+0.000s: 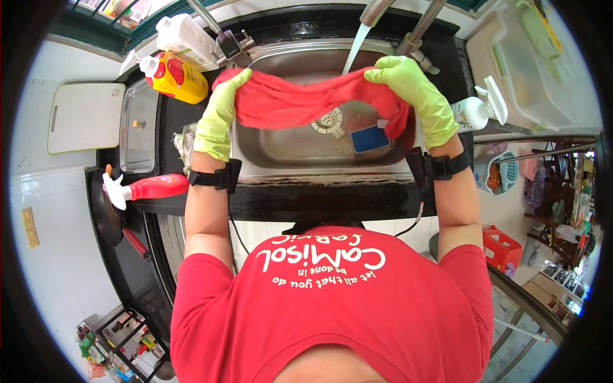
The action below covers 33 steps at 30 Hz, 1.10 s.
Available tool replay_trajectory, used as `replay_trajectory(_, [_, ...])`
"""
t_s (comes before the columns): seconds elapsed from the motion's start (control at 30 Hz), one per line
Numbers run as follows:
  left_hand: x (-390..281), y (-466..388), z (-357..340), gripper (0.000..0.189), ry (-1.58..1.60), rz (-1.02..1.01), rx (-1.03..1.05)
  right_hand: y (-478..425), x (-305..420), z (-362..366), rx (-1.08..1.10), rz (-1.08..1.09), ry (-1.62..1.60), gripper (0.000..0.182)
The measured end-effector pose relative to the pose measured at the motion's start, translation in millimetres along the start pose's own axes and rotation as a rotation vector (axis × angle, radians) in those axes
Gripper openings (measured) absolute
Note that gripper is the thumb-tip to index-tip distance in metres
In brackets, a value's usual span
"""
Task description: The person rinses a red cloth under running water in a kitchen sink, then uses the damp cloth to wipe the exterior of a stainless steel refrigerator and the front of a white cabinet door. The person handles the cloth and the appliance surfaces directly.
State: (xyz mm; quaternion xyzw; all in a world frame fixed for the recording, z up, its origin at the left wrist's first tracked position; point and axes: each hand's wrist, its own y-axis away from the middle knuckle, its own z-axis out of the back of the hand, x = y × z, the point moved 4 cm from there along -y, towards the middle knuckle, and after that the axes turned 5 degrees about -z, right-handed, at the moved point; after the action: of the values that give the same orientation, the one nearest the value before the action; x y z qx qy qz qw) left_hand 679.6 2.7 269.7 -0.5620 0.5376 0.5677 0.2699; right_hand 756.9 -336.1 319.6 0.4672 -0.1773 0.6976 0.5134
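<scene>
In yellow-green gloves, my left hand (222, 107) and my right hand (413, 93) each grip one end of a red cloth (306, 103). It hangs stretched between them over the stainless steel sink (278, 155), its right end drooping below my right hand. Water runs from the faucet (375, 14) and passes behind the cloth's upper edge; where it lands is hidden. On the sink floor lie a strainer (327, 120) over the drain, partly covered by the cloth, and a blue scouring pad (370, 139) to its right.
Left of the sink stand a yellow pump bottle (182, 81), a white jug (187, 40), a glass tray (139, 129) and a red spray bottle (158, 186). A frying pan (106, 215) is at the far left. To the right are a white spray bottle (471, 114) and a translucent plastic bin (522, 81).
</scene>
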Motion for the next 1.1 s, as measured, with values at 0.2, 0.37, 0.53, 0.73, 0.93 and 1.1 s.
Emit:
replay_trajectory(0.2, [41,2,36,0.021,-0.234,0.029,-0.090,-12,-18,1,-0.047,-0.032,-0.073,0.027])
replay_trajectory(0.37, [65,7,30,0.046,-1.145,-0.037,-0.077,-37,-55,-19,-0.358,0.191,0.498,0.029])
replay_trajectory(0.53, [82,-3,-7,0.036,-1.597,-0.095,0.196,-34,-87,-77,0.121,-0.011,0.732,0.026])
replay_trajectory(0.73, [139,-13,-75,0.032,-1.631,-0.137,0.798,-35,-120,-127,0.525,-0.126,0.646,0.024])
replay_trajectory(0.93, [168,-19,-86,0.031,-2.183,0.020,0.906,-20,-95,-128,0.627,-0.160,0.649,0.021])
replay_trajectory(1.1, [221,-54,-66,0.022,-2.140,-0.322,0.830,-14,-83,-119,0.553,-0.143,0.593,0.022])
